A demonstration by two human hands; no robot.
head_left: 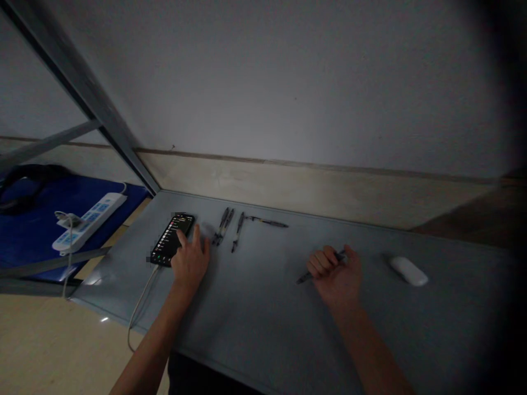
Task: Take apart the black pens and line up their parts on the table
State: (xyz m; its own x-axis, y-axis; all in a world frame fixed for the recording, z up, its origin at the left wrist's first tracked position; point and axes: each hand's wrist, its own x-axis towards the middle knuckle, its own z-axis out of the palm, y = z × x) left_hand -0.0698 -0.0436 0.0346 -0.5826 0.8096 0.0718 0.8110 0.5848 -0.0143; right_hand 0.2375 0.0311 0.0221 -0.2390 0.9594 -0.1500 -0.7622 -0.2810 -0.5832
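Observation:
My left hand (190, 259) rests on the grey table (263, 307), fingers stretched out, one fingertip touching the lit screen of a black phone (172, 239) lying flat at the left. A white cable runs from the phone over the table's front edge. My right hand (335, 273) is curled into a fist around a dark pen (305, 277), whose tip points left onto the table. Several more dark pens (230, 227) lie side by side between the phone and my right hand, near the far edge.
A white oblong case (409, 270) lies at the right. To the left, a white power strip (88, 221) sits on a blue surface (33, 225). A metal frame bar (82, 88) slants down to the table's far left corner. A pale wall runs behind.

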